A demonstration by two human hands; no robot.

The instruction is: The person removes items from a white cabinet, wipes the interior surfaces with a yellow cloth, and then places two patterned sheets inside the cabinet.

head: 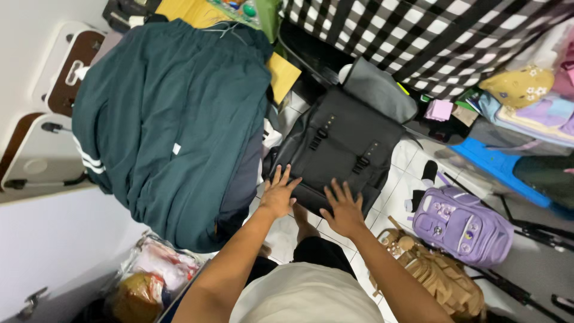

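Observation:
A black backpack (338, 143) with two buckled straps on its flap lies on the white tiled floor in front of me. My left hand (278, 194) rests flat on its near left edge, fingers spread. Palm down and holding nothing, my right hand (344, 209) presses on the near right edge with its fingers apart. A grey pouch or flap (378, 90) sticks out at the backpack's far end.
A dark green garment (170, 125) hangs at the left. A lilac child's backpack (461, 224) and a tan bag (439, 278) lie at the right. A black-and-white checked cloth (430, 36) hangs behind. A plastic bag (152, 275) sits at the lower left, a blue stool (502, 164) at the right.

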